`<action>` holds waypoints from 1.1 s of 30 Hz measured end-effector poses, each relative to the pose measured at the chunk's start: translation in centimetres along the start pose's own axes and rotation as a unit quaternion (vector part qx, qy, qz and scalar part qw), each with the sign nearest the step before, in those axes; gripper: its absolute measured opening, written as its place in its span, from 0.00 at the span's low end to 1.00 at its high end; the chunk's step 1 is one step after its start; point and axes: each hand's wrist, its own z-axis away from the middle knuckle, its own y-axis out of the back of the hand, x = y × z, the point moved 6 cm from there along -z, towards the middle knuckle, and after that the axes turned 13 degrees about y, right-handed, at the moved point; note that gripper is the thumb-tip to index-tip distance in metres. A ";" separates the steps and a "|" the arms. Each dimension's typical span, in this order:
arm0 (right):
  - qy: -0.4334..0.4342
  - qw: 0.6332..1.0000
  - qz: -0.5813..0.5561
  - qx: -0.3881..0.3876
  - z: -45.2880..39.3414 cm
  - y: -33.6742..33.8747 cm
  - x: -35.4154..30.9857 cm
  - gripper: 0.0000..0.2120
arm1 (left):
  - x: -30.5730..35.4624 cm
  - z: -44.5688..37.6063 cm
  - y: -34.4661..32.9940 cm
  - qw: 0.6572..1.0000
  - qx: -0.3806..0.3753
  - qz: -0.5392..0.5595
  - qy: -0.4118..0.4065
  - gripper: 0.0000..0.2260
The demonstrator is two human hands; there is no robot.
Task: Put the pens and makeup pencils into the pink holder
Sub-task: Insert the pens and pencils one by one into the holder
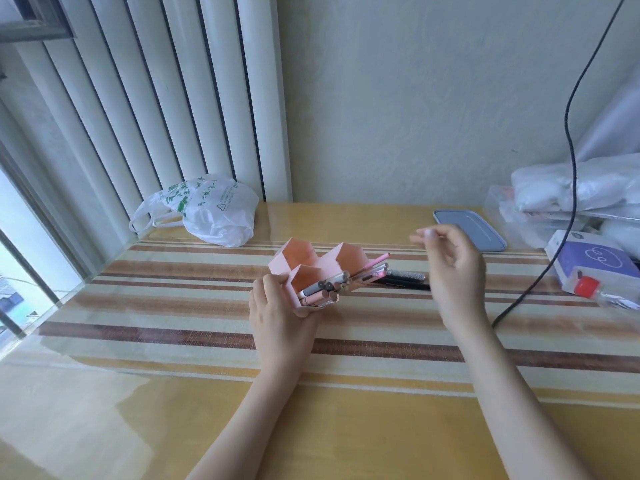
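A: Entry, head view. Landmark is the pink holder (pixel 313 268), a cluster of hexagonal cells, on the striped table (pixel 173 306). Where is the left hand?

B: The left hand (pixel 280 306) grips the holder's near left corner, fingers curled round the wall, thumb side under the front edge. The holder is tipped toward the camera, so its open cells face up and forward.

A: Contents?

B: A bundle of pens and pencils (pixel 325 289) sits in the near cell, ends pointing out toward the camera: grey, pink and beige barrels. A second group, with one pink pencil (pixel 375 260) uppermost, sticks out of the right-hand cell, angled up to the right. The two rear cells show only their pink insides.

A: Anything outside the holder?

B: Yes. Just right of the holder, some dark pens (pixel 405 280) lie flat on the table, partly hidden behind the right hand. Exact count cannot be told.

A: Right hand?

B: The right hand (pixel 450 268) hangs in the air to the right of the holder, above those dark pens. Fingers loosely bent, holding nothing; fingertips blurred.

A: Surroundings?

B: Behind and left of the holder, a white plastic bag (pixel 207 211). Behind and right, a grey-blue lid (pixel 471 230). Far right, a purple box (pixel 588 263), plastic-wrapped packages (pixel 571 185), and a black cable (pixel 571 150) hanging down to the table.
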 end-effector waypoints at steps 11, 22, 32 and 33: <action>-0.073 0.929 0.333 -0.141 4.8 -0.2 8.2 0.06 | -0.7 -0.2 -0.2 1.000 0.007 -0.003 0.013 0.28; -0.132 0.990 -0.028 -0.031 4.5 0.3 7.2 0.05 | -1.7 -0.4 -0.4 0.998 0.003 0.021 0.053 0.25; -0.126 0.965 -0.148 0.174 3.9 3.4 4.0 0.05 | -1.7 -0.3 -0.4 0.998 0.002 0.028 0.058 0.25; -0.107 0.968 -0.127 0.188 3.9 3.6 3.3 0.06 | -1.7 -0.4 -0.4 0.998 0.002 0.027 0.057 0.25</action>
